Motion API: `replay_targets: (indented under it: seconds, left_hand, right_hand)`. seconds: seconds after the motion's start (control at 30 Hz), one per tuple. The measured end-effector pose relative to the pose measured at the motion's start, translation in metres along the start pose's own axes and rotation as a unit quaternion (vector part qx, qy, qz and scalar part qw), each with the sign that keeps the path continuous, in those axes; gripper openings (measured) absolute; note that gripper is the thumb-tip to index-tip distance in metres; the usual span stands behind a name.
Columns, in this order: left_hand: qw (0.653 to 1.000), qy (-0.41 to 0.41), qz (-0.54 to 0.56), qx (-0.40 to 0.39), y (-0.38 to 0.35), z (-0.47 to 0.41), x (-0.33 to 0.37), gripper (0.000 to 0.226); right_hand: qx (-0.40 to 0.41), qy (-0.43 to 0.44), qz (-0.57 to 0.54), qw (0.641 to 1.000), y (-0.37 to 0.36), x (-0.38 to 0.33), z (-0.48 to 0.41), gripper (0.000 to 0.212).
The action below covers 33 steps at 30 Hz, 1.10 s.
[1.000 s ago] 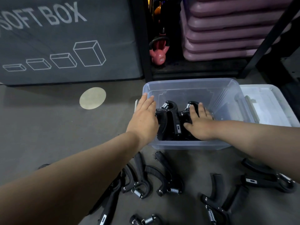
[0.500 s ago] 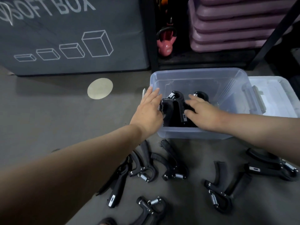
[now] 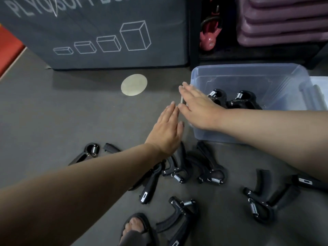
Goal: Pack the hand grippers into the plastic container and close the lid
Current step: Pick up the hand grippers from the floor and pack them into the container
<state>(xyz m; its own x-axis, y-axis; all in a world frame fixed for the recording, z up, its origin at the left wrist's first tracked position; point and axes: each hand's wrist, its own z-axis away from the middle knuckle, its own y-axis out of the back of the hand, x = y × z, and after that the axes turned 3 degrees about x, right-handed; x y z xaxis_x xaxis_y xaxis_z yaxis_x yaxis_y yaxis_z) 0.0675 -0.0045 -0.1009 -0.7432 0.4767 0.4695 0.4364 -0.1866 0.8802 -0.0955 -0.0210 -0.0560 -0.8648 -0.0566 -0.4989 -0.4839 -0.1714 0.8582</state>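
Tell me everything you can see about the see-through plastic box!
The plastic container is a clear, rectangular tub with rounded corners, upright on the grey floor, top open. Two black hand grippers with silver springs lie inside, toward its left end. The right hand stretches flat over its near left corner; whether it touches is unclear. The lid lies beside it on the right.

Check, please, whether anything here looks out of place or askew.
Nothing looks damaged. Only two hand grippers sit in the plastic container; the loose grippers lie scattered at odd angles on the floor before it, and the lid lies off, at its right.
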Motion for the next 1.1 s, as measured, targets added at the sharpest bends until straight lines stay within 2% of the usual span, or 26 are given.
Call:
replay_targets:
  seconds: [0.07, 0.13, 0.2, 0.27, 0.37, 0.53, 0.77, 0.87, 0.93, 0.97, 1.03, 1.1]
  left_hand:
    - [0.999, 0.015, -0.042, -0.018, -0.005, 0.013, -0.020, 0.061]
    - [0.983, 0.093, -0.072, -0.138, -0.002, 0.026, -0.034, 0.055]
    - [0.946, 0.171, -0.114, -0.251, 0.002, 0.038, -0.048, 0.049]
    - [0.920, 0.187, -0.161, -0.305, 0.008, 0.049, -0.061, 0.049]
    - [0.905, 0.163, -0.234, -0.317, 0.015, 0.062, -0.077, 0.059]
    - [0.891, 0.184, -0.226, -0.349, 0.011, 0.066, -0.087, 0.079]
    - [0.896, 0.128, -0.272, -0.327, 0.003, 0.057, -0.084, 0.064]
    - [0.925, 0.194, -0.176, -0.275, 0.017, 0.038, -0.081, 0.063]
    - [0.936, 0.283, -0.018, -0.210, 0.026, 0.019, -0.074, 0.059]
    - [0.925, 0.328, 0.089, -0.169, 0.031, 0.009, -0.069, 0.055]
    - [0.867, 0.386, 0.299, -0.103, 0.038, -0.009, -0.058, 0.056]
    - [0.786, 0.397, 0.466, -0.085, 0.047, -0.024, -0.046, 0.053]
  right_hand:
    - [-0.017, -0.009, 0.032, 0.999, -0.007, -0.002, -0.003, 0.067]
    - [-0.031, -0.011, 0.067, 0.997, -0.015, -0.001, -0.001, 0.073]
    - [-0.032, -0.014, 0.076, 0.996, -0.021, 0.000, 0.000, 0.077]
    - [-0.025, -0.017, 0.077, 0.997, -0.022, 0.000, -0.001, 0.078]
    - [-0.029, -0.023, 0.078, 0.996, -0.022, 0.000, -0.004, 0.078]
    - [-0.013, -0.054, 0.051, 0.997, -0.018, -0.005, -0.012, 0.072]
    - [0.004, -0.048, 0.033, 0.998, -0.024, -0.006, -0.012, 0.066]
    - [0.004, -0.044, 0.020, 0.999, -0.024, -0.003, -0.012, 0.066]
    - [0.005, -0.036, 0.014, 0.999, -0.024, -0.003, -0.013, 0.067]
    - [0.007, -0.030, 0.010, 0.999, -0.024, -0.003, -0.013, 0.066]
    - [0.009, -0.019, -0.002, 1.000, -0.024, -0.001, -0.013, 0.065]
    - [0.009, -0.013, -0.022, 1.000, -0.022, 0.002, -0.013, 0.063]
